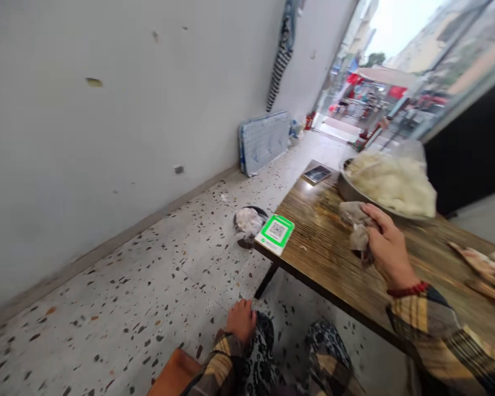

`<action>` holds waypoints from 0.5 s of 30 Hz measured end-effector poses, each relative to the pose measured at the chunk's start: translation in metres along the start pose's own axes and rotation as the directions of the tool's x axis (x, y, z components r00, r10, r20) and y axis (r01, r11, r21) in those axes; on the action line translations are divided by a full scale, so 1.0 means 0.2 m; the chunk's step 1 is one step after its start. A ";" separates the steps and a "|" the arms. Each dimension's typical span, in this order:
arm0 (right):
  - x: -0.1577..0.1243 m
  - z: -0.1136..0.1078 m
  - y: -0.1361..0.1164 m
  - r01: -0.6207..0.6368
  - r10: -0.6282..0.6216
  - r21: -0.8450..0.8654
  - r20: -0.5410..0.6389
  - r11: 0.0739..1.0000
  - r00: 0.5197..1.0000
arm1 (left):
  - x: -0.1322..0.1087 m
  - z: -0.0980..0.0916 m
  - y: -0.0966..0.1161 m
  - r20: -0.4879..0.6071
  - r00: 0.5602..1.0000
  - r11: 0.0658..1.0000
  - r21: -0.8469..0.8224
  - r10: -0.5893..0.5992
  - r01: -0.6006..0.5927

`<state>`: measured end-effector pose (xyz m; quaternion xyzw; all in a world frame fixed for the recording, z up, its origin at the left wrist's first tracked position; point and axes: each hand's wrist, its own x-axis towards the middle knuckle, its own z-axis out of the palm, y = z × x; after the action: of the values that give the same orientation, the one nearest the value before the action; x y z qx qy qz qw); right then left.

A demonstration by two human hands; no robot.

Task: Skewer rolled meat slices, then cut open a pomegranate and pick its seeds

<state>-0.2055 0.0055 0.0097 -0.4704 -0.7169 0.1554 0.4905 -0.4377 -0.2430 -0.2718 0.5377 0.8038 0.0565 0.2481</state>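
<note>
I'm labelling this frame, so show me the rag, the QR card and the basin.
rag (352, 213): head view, on its upper fold.
QR card (276, 231): head view, on the middle of its code.
basin (345, 190): head view, on its left metal wall.

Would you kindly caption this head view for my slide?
Right hand grips a grey cloth on the wooden table; left hand rests on a knee.

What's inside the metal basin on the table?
A pale, fluffy heap fills the metal basin, rising above its rim. The basin's bottom beneath it is covered.
</note>
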 end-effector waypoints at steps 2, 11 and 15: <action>-0.18 -0.32 0.11 -0.007 0.008 -0.156 0.007 0.988 1.000 | 0.02 0.01 0.02 0.011 0.999 0.999 0.032 0.032 -0.033; -0.84 -0.75 0.45 -0.176 0.117 -0.486 -0.149 0.856 0.982 | -0.02 -0.02 0.13 0.013 0.996 0.987 0.134 0.093 -0.094; -0.68 -0.21 0.15 -0.061 0.071 -0.149 0.063 0.987 0.995 | -0.03 -0.03 0.14 0.020 0.997 0.987 0.146 0.070 -0.072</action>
<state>-0.1447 -0.1019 -0.0667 -0.5235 -0.7266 0.1342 0.4243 -0.4150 -0.2348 -0.2544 0.5830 0.7844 0.0021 0.2118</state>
